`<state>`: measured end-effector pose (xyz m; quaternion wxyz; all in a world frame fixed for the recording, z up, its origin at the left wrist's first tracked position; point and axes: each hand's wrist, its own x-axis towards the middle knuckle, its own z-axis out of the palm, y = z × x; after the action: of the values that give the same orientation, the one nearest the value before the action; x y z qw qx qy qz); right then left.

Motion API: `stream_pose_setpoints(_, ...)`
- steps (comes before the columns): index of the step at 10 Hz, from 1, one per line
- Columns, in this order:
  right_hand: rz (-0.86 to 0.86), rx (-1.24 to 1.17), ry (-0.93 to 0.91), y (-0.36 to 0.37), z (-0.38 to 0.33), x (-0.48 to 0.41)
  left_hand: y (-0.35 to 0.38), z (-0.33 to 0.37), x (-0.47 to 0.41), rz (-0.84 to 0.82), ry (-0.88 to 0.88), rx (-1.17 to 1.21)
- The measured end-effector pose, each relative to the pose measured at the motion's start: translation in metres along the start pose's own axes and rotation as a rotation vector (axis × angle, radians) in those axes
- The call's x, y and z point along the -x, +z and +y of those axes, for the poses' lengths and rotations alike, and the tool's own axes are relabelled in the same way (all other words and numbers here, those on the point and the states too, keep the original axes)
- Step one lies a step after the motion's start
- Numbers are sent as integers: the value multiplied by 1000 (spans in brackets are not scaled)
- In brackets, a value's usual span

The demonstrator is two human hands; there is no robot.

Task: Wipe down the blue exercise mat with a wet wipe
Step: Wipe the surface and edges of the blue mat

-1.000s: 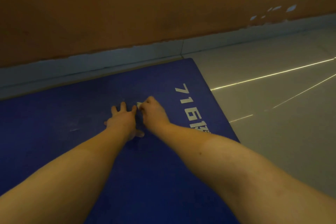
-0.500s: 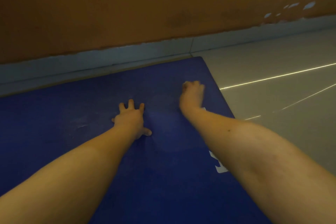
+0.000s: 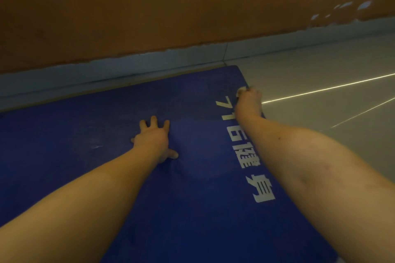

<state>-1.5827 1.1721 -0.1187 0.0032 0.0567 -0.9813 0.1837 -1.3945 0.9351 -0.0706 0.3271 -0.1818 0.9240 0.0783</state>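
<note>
Gym-like room: blue exercise mat [image 3: 106, 156], grey tiled floor [image 3: 320, 66], brown wall [image 3: 149, 6].

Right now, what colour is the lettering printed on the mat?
The lettering is white against the blue mat, clearest in the head view.

1 blue mat [image 3: 64, 145], 1 white wipe [image 3: 241, 90], 2 hands: left hand [image 3: 152, 137], right hand [image 3: 250, 100]
</note>
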Motion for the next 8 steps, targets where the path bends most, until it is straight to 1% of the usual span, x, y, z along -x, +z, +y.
stream_pose_setpoints(1,-43,-33,39,11,-29,7,0,0,-2,8,1,-1)
stream_pose_setpoints(2,-43,-40,32,30,-55,9,0,1,-2,8,2,-12)
stream_pose_setpoints(3,-138,-70,-179,43,-105,46,0,1,-2,9,-6,-19)
stream_pose_setpoints(4,-296,-70,-606,48,-135,83,-1,3,-2,9,-15,-24)
stream_pose_setpoints(5,-194,-70,-598,43,-95,39,-1,3,-1,7,1,-27)
stream_pose_setpoints(6,-8,76,-319,32,-39,-14,-1,2,-1,3,-3,-16)
stream_pose_setpoints(7,39,69,-30,24,-9,-46,1,3,-2,6,2,-7)
stream_pose_setpoints(8,44,-4,51,33,-60,-28,2,3,-4,5,-3,-15)
